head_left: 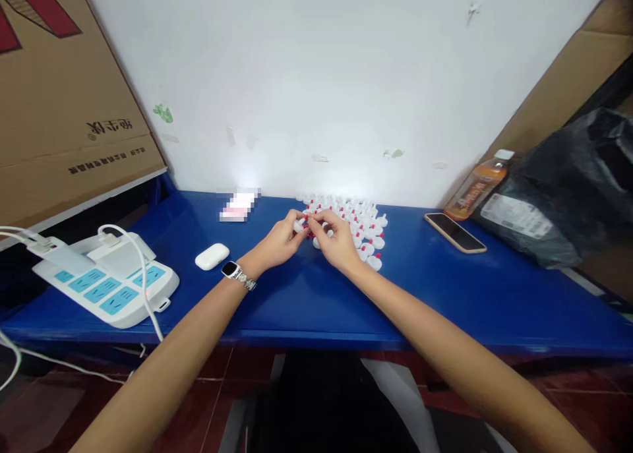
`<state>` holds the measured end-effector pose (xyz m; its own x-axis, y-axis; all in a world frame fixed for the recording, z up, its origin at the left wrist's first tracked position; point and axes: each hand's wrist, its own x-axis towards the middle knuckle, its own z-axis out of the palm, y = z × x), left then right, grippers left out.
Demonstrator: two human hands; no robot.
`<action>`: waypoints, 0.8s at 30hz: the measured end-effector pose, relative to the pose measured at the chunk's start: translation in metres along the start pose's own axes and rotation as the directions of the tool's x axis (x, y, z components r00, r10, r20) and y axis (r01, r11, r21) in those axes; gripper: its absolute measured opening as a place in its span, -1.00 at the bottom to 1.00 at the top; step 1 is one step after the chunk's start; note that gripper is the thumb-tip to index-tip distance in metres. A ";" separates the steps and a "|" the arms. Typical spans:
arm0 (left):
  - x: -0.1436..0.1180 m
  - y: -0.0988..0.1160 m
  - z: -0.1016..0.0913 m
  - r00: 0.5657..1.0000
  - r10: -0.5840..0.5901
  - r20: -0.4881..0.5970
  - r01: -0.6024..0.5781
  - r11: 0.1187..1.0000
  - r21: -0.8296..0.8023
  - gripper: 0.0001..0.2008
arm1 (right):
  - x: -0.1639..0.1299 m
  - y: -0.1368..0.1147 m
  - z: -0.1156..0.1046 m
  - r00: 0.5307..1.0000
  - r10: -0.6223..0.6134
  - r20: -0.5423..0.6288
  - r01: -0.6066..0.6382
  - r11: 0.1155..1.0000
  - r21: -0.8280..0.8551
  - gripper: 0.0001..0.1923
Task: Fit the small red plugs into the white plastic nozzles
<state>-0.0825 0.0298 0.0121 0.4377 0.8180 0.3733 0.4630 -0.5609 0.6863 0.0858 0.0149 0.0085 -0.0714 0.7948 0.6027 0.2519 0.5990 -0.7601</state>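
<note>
My left hand [281, 243], with a watch at the wrist, is closed around a small white nozzle cap [298, 226]. My right hand [336, 242] meets it at the front of the pile, its thumb and fingers pinched at a small red tip [306, 227]. The fingers partly hide both pieces, so their exact fit cannot be made out. Behind and to the right of my hands lie many white nozzle caps [374, 262] with round bases, several of them bearing red tips.
On the blue table [316, 308], a white earbud case [212, 256] and a power strip [111, 288] with white cables lie left. A phone [455, 233], an orange drink bottle [477, 186] and a black plastic bag [544, 196] are right. A cardboard box [74, 103] stands left; a white wall rises behind.
</note>
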 end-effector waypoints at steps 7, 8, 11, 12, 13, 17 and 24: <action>0.002 0.012 0.006 0.999 0.048 -0.001 -0.048 0.999 -0.025 -0.69 | 0.011 -0.003 -0.005 0.997 0.065 0.028 -0.069 0.988 0.140 -0.70; 0.002 0.013 0.006 0.998 0.055 0.001 -0.055 0.998 -0.030 -0.69 | 0.013 -0.003 -0.007 0.996 0.073 0.050 -0.080 0.984 0.160 -0.68; 0.000 0.007 0.001 0.996 0.088 0.013 -0.088 0.996 -0.006 -0.59 | 0.016 -0.002 -0.013 0.988 0.069 0.140 -0.093 0.981 0.170 -0.66; -0.001 0.002 -0.003 0.995 0.097 0.018 -0.097 0.995 0.016 -0.53 | 0.015 -0.001 -0.016 0.985 0.059 0.161 -0.082 0.986 0.142 -0.68; -0.001 -0.002 -0.008 0.995 0.099 0.027 -0.100 0.994 0.048 -0.48 | 0.014 0.000 -0.018 0.982 0.050 0.180 -0.069 0.993 0.097 -0.71; -0.001 -0.018 -0.026 0.999 0.023 -0.046 -0.018 0.994 0.109 -0.53 | 0.011 0.003 -0.020 0.942 0.028 0.334 0.034 0.983 -0.178 -0.88; 0.001 -0.022 -0.026 0.997 -0.026 -0.071 0.036 0.990 0.139 -0.66 | 0.013 0.003 -0.021 0.884 0.007 0.468 0.253 0.834 -0.491 -0.86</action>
<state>-0.1122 0.0465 0.0143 0.3692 0.8395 0.3986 0.5809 -0.5433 0.6062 0.1057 0.0248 0.0190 -0.5129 0.7524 0.4133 0.6657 0.6526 -0.3620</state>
